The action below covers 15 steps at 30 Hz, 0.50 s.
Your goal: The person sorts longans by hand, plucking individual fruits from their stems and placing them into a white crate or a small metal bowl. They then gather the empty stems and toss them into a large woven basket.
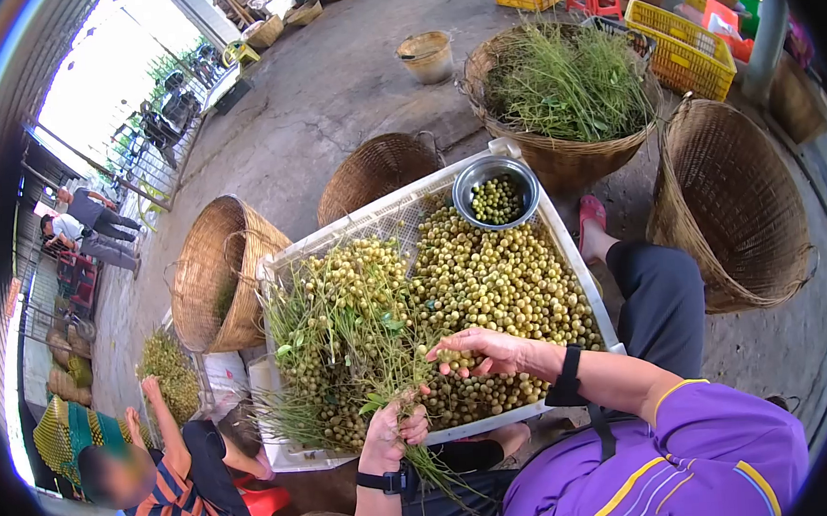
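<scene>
My left hand [392, 437] is closed around a bunch of longan stems [433, 468], whose cut ends stick out below the fist. Just above it, my right hand [485, 352] curls its fingers over a few small round longans at the bunch's tip. Both hands are over the near edge of a white plastic tray [570, 237]. Loose tan longans [507, 285] fill its right side, and longan bunches still on their stems [341, 311] are heaped on the left. A metal bowl [525, 175] with greener fruit sits in the far corner.
Wicker baskets [731, 197] stand around the tray; one holds bare green stems [569, 84]. A bucket [425, 58] and yellow crates [677, 53] are farther back. At left, a person in a striped shirt [196, 508] sits beside another fruit pile [168, 376].
</scene>
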Each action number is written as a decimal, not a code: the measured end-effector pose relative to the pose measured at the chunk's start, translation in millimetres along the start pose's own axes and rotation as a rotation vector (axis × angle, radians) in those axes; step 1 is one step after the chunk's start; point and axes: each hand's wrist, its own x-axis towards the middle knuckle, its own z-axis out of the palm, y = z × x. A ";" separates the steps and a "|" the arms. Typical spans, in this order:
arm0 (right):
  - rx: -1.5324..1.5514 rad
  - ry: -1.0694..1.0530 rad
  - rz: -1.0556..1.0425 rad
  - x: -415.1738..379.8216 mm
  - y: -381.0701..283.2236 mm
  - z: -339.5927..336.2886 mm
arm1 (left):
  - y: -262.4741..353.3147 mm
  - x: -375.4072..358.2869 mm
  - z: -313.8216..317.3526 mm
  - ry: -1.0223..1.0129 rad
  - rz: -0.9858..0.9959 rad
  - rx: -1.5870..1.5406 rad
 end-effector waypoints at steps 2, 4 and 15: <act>0.060 -0.023 -0.012 3.9 3.1 -3.7 | -1.0 1.6 0.9 0.005 -0.007 0.007; 0.055 0.008 -0.016 3.5 0.9 -5.7 | -1.6 1.6 1.0 0.011 -0.012 0.011; 0.186 -0.106 0.070 -7.5 1.5 -30.6 | -2.0 1.2 7.0 -0.031 -0.053 0.029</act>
